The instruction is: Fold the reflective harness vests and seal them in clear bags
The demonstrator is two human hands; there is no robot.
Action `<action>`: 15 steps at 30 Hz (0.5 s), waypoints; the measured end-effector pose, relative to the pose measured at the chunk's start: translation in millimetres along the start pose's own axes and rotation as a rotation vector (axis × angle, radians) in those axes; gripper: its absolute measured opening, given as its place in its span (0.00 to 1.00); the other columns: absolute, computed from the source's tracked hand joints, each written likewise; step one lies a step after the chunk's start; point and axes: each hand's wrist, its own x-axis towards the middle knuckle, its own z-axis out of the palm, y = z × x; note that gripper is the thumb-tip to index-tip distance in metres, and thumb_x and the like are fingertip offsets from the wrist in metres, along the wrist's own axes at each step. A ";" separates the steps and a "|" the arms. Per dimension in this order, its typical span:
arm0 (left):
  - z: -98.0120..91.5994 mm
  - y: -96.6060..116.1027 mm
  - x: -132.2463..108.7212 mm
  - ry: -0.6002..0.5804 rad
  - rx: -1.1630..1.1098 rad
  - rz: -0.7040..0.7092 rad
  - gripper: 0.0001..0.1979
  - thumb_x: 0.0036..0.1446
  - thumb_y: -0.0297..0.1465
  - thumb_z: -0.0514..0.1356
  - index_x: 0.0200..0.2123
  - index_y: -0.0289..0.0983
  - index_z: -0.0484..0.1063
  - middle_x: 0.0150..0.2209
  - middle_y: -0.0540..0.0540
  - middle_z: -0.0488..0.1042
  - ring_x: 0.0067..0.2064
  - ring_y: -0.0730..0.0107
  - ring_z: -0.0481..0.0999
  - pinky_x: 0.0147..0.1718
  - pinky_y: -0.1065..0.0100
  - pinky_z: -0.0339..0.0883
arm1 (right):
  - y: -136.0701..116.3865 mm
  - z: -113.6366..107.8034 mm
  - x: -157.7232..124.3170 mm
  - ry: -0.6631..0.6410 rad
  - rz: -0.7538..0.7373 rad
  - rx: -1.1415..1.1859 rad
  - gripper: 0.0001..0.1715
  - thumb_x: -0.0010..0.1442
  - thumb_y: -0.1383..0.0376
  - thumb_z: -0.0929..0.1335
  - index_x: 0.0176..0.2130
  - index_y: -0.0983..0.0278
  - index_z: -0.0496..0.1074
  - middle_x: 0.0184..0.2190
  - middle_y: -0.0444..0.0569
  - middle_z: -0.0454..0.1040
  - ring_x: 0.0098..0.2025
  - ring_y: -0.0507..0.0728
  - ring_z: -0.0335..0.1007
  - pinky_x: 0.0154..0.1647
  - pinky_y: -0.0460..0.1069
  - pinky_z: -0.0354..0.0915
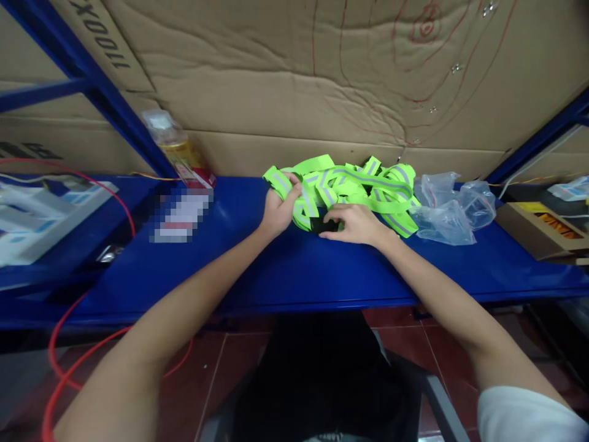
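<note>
A tangled heap of neon-green reflective straps [391,184] with grey stripes lies at the back of the blue table. My left hand [278,210] is closed on a reflective strap [279,182] at the heap's left end, thumb on top. At the heap's front edge is my right hand [355,222], its thumb and forefinger apart in a C shape with nothing visible between them. Just left of those fingers, a black piece [322,222] shows under the straps; I cannot make out what it is.
Clear plastic bags [448,212] lie right of the heap, near an open cardboard box [540,230]. A bottle [172,144] and a pixelated paper [181,216] are on the left. Cardboard [276,80] walls the back. A red hose [57,350] loops at lower left.
</note>
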 end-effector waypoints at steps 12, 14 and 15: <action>-13.0 22.3 4.2 -0.207 -0.101 -0.115 0.17 0.67 0.47 0.63 0.33 0.41 0.68 0.20 0.53 0.70 0.22 0.69 0.68 0.27 0.66 0.65 | -12.3 2.4 -4.2 -0.091 -0.052 0.228 0.27 0.60 0.46 0.80 0.47 0.64 0.87 0.35 0.48 0.80 0.33 0.53 0.70 0.34 0.49 0.57; -9.8 29.8 -4.1 -0.416 0.074 -0.072 0.20 0.70 0.50 0.61 0.35 0.40 0.69 0.21 0.53 0.68 0.23 0.71 0.67 0.28 0.66 0.63 | -16.4 7.9 -3.7 -0.094 -0.096 0.260 0.23 0.62 0.49 0.79 0.48 0.63 0.87 0.35 0.47 0.80 0.32 0.52 0.69 0.35 0.49 0.58; -7.0 34.5 -8.3 -0.501 0.168 -0.048 0.21 0.71 0.52 0.60 0.36 0.40 0.70 0.22 0.54 0.68 0.23 0.71 0.66 0.28 0.66 0.61 | -17.4 10.7 -3.5 -0.091 -0.106 0.277 0.22 0.62 0.50 0.80 0.47 0.63 0.87 0.33 0.46 0.79 0.31 0.52 0.68 0.34 0.49 0.57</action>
